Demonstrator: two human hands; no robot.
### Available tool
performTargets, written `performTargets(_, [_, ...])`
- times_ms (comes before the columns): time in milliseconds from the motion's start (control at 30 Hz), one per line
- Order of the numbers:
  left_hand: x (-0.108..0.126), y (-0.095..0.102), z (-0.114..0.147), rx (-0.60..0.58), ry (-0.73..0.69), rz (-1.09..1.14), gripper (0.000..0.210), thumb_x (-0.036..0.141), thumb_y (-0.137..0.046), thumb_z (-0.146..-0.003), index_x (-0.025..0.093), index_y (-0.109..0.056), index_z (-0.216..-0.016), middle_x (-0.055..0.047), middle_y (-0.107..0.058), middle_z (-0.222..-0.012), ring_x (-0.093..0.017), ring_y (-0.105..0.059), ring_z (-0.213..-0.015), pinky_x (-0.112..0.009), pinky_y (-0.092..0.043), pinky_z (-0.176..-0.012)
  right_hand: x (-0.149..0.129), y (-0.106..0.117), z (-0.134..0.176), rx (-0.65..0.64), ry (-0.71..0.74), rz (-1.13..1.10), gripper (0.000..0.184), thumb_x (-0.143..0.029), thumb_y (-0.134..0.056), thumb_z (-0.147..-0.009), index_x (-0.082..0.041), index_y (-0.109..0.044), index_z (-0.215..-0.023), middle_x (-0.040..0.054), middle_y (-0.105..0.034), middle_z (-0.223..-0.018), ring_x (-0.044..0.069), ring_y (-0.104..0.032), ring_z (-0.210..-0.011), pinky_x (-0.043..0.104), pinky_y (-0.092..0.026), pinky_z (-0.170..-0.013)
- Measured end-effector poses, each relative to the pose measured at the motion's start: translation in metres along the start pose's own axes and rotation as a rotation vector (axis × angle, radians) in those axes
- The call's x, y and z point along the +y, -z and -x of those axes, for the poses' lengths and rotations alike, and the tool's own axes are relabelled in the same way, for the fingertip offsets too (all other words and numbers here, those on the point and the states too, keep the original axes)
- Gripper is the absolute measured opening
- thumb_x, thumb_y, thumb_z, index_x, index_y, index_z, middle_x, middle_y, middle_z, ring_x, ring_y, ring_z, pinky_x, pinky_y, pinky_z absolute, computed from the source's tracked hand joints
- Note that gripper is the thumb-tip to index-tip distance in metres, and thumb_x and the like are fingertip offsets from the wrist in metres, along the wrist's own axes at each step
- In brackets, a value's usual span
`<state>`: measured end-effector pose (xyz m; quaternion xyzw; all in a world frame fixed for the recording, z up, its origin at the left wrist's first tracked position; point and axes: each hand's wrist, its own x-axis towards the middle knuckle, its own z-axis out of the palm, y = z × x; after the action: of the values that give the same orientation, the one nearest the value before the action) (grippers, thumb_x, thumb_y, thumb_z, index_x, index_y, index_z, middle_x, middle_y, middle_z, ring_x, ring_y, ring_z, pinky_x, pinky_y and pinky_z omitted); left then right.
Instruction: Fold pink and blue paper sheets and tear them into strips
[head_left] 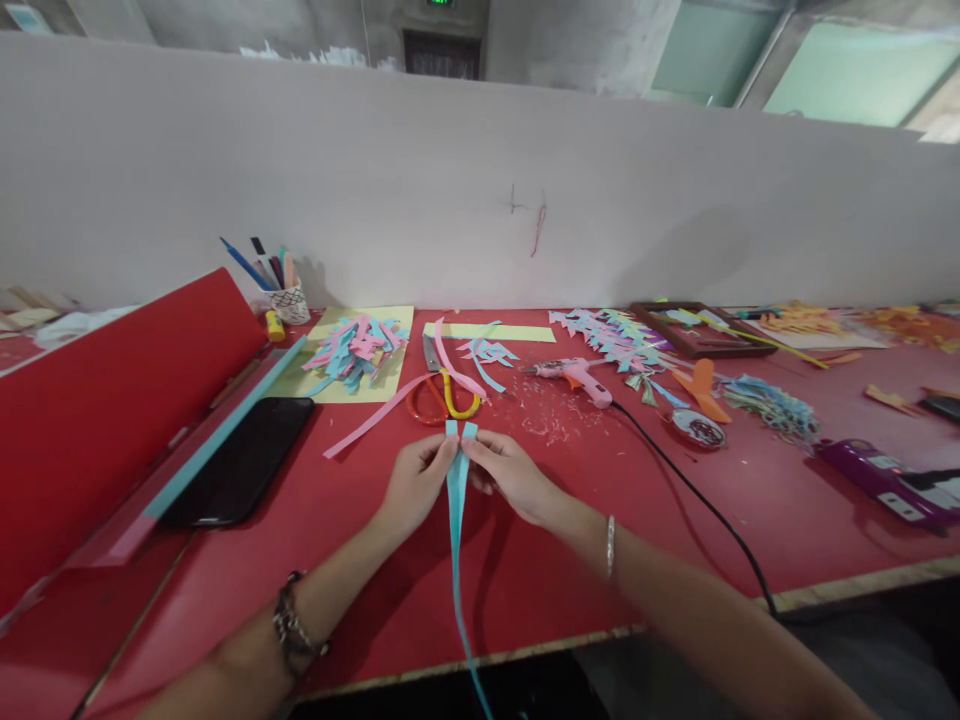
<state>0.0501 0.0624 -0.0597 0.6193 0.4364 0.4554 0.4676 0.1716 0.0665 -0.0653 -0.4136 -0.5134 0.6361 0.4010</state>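
Observation:
Both hands pinch the ends of light-blue paper strips, side by side over the red table. My left hand is closed on the left strip end, thumb on top. My right hand is closed on the right strip end, a finger's width away. The strips hang together down past the table's front edge; whether they are one folded piece I cannot tell. Just beyond my fingers lie scissors with an orange and a yellow handle. Pink paper strips lie across and beside them.
Cut pink and blue pieces are heaped on yellow paper at the left. A pink glue gun with a black cord lies right of the scissors. A black phone, a pen cup and a purple power strip stand around.

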Motion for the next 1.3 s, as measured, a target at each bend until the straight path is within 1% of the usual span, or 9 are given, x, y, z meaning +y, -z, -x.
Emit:
performTargets(133, [-0.0018,0.0010,-0.0013,0.066,0.012,-0.039,0.039,0.050,-0.043,-0.069,0.018,-0.046,-0.048,0.003,-0.050,-0.044,-0.011,-0.045,-0.046,-0.022,-0.038,-0.050,0.0010,-0.0007,0.0001,0.005,-0.028,0.005,0.037,-0.052,-0.055,-0.063,-0.017,-0.044,-0.054,-0.0067,-0.042,-0.043,0.004,-0.037,-0.037,0.019,-0.025,-0.039])
performTargets(367, [-0.0033,-0.0003,-0.0023,-0.028,0.006,-0.048,0.037,0.049,-0.044,-0.069,0.017,-0.054,-0.055,0.002,-0.054,-0.049,-0.011,-0.047,-0.051,-0.021,-0.038,-0.051,-0.0017,-0.0007,0.0000,0.082,0.012,0.032,0.036,-0.050,-0.054,-0.064,-0.018,-0.043,-0.053,-0.0077,-0.040,-0.041,0.004,-0.036,-0.036,0.020,-0.024,-0.038])
performTargets(567, [-0.0050,0.0051,-0.0032,0.182,0.023,-0.080,0.038,0.051,-0.046,-0.065,0.018,-0.041,-0.046,0.007,-0.035,-0.043,-0.007,-0.031,-0.044,-0.020,-0.029,-0.043,-0.0010,-0.0003,-0.0005,0.078,0.027,0.064,0.035,-0.049,-0.052,-0.064,-0.018,-0.043,-0.052,-0.0079,-0.039,-0.039,0.004,-0.033,-0.036,0.020,-0.022,-0.039])
performTargets(700, [-0.0050,0.0035,-0.0026,-0.034,0.087,-0.011,0.040,0.054,-0.044,-0.066,0.017,-0.048,-0.052,0.006,-0.039,-0.044,-0.007,-0.032,-0.042,-0.020,-0.028,-0.040,-0.0011,0.0016,-0.0019,0.166,0.078,0.039,0.036,-0.050,-0.051,-0.065,-0.018,-0.042,-0.052,-0.0077,-0.040,-0.040,0.004,-0.032,-0.037,0.020,-0.023,-0.040])
performTargets(767, [-0.0040,0.0016,-0.0021,-0.068,0.070,-0.006,0.039,0.052,-0.045,-0.066,0.016,-0.051,-0.053,0.005,-0.042,-0.045,-0.008,-0.034,-0.043,-0.020,-0.029,-0.042,-0.0024,0.0021,-0.0015,0.190,0.105,0.045,0.036,-0.050,-0.050,-0.065,-0.018,-0.042,-0.052,-0.0076,-0.040,-0.041,0.004,-0.033,-0.038,0.020,-0.024,-0.040])
performTargets(867, [-0.0030,0.0001,-0.0012,-0.029,0.013,-0.023,0.038,0.049,-0.045,-0.068,0.016,-0.051,-0.049,0.005,-0.043,-0.045,-0.008,-0.037,-0.046,-0.020,-0.031,-0.045,-0.0047,0.0008,0.0002,0.130,0.137,0.100,0.036,-0.050,-0.048,-0.067,-0.018,-0.041,-0.051,-0.0074,-0.039,-0.041,0.004,-0.035,-0.038,0.020,-0.025,-0.040])
performTargets(1033, [-0.0040,0.0013,0.0004,0.011,0.020,-0.080,0.043,0.051,-0.042,-0.069,0.015,-0.051,-0.047,0.004,-0.041,-0.041,-0.008,-0.036,-0.043,-0.020,-0.029,-0.043,-0.0045,-0.0026,0.0025,0.046,0.145,0.156,0.034,-0.047,-0.047,-0.068,-0.019,-0.039,-0.050,-0.0081,-0.037,-0.039,0.004,-0.034,-0.037,0.020,-0.026,-0.040])
performTargets(1200, [-0.0044,0.0030,-0.0007,0.158,0.043,-0.080,0.043,0.054,-0.040,-0.068,0.016,-0.048,-0.049,0.005,-0.039,-0.042,-0.008,-0.034,-0.041,-0.020,-0.029,-0.041,-0.0017,-0.0029,0.0023,0.034,0.106,0.130,0.030,-0.041,-0.046,-0.068,-0.019,-0.039,-0.049,-0.0080,-0.037,-0.038,0.004,-0.032,-0.034,0.019,-0.025,-0.037])
performTargets(1300, [-0.0038,0.0023,-0.0007,0.082,0.002,-0.099,0.041,0.051,-0.039,-0.070,0.017,-0.048,-0.049,0.005,-0.042,-0.042,-0.008,-0.035,-0.041,-0.020,-0.031,-0.042,-0.0012,-0.0021,0.0013,0.063,0.100,0.089,0.034,-0.046,-0.045,-0.067,-0.019,-0.041,-0.049,-0.0068,-0.039,-0.041,0.004,-0.034,-0.035,0.019,-0.025,-0.037])
